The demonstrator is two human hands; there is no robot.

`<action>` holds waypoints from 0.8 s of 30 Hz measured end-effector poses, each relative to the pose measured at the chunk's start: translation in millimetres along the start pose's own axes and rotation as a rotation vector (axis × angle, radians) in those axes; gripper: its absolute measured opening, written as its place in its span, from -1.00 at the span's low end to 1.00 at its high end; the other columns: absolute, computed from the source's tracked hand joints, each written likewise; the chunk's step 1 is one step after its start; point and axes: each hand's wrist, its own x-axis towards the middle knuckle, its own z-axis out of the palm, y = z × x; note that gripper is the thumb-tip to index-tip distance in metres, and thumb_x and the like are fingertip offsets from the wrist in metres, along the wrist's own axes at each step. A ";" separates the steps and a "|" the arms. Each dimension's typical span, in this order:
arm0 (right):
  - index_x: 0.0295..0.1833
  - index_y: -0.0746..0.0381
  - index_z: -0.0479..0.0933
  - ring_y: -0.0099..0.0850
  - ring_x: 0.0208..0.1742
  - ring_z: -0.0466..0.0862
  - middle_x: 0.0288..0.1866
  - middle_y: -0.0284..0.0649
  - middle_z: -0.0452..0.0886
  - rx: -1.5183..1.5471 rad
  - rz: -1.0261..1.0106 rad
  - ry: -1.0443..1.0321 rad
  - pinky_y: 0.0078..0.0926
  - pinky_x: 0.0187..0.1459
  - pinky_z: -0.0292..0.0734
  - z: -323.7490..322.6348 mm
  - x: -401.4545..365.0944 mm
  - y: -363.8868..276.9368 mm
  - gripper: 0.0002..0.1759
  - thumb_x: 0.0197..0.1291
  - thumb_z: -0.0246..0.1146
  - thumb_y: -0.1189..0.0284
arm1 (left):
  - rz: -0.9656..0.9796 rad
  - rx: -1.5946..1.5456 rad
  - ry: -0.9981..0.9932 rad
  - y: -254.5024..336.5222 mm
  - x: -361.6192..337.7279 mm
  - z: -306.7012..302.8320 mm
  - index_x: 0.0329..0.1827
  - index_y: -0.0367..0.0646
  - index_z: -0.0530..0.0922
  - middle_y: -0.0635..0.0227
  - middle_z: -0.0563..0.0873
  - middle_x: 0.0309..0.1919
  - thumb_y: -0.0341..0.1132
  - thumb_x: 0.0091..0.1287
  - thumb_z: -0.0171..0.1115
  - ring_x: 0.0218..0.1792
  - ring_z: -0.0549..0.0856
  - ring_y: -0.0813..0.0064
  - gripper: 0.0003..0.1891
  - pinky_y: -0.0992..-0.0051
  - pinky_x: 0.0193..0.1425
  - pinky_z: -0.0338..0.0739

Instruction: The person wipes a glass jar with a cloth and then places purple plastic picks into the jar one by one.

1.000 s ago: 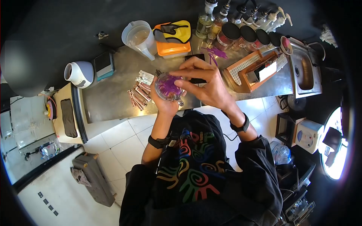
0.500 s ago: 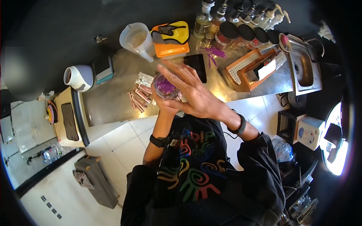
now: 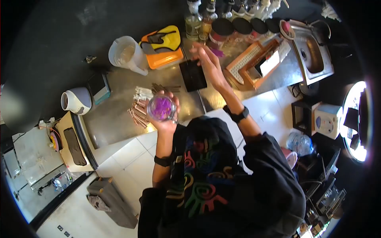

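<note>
Your left hand (image 3: 167, 122) holds the mug (image 3: 161, 113) above the near edge of the counter (image 3: 113, 115), fingers wrapped around its wall; this grip probably steadies the mug while leaving the purple pieces (image 3: 162, 105) inside in full view. Your right hand (image 3: 210, 67) is at 2 o'clock from the mug, partly over the black pad (image 3: 193, 77), fingers extended and loosely apart (whether the fingertips touch anything, you cannot tell). Purple sticks (image 3: 217, 52) lie just beyond, partly hidden by that hand. Pink packets (image 3: 137, 116) lie at 9 o'clock, presumably grouped apart from the purple sticks to prevent mixing.
</note>
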 end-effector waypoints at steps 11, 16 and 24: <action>0.42 0.25 0.20 -0.40 0.24 0.41 0.23 -0.16 0.43 -0.005 -0.125 -0.520 -0.39 0.25 0.27 43.6 -48.6 -62.4 -0.27 0.23 0.28 0.22 | 0.082 0.210 0.306 -7.9 17.5 8.5 -0.07 -0.21 0.54 0.13 0.67 -0.21 0.16 0.39 -0.17 -0.29 0.67 0.20 -0.43 0.28 -0.21 0.61; 0.44 0.22 0.17 -0.37 0.28 0.40 0.28 -0.12 0.42 0.504 0.269 -0.534 -0.36 0.27 0.26 43.0 -35.3 -55.6 -0.15 0.13 0.39 0.18 | 0.038 0.166 0.316 -11.2 18.4 15.1 -0.11 -0.20 0.56 0.22 0.69 -0.25 0.17 0.39 -0.19 -0.29 0.69 0.29 -0.43 0.29 -0.17 0.62; 0.29 0.29 0.36 -0.44 0.21 0.47 0.19 -0.12 0.50 0.338 0.087 -0.553 -0.46 0.14 0.39 46.3 -30.1 -57.7 -0.42 0.26 0.27 0.22 | 0.114 0.148 0.425 -9.0 28.8 8.0 -0.06 -0.22 0.55 0.12 0.68 -0.27 0.17 0.40 -0.19 -0.34 0.68 0.23 -0.41 0.35 -0.38 0.58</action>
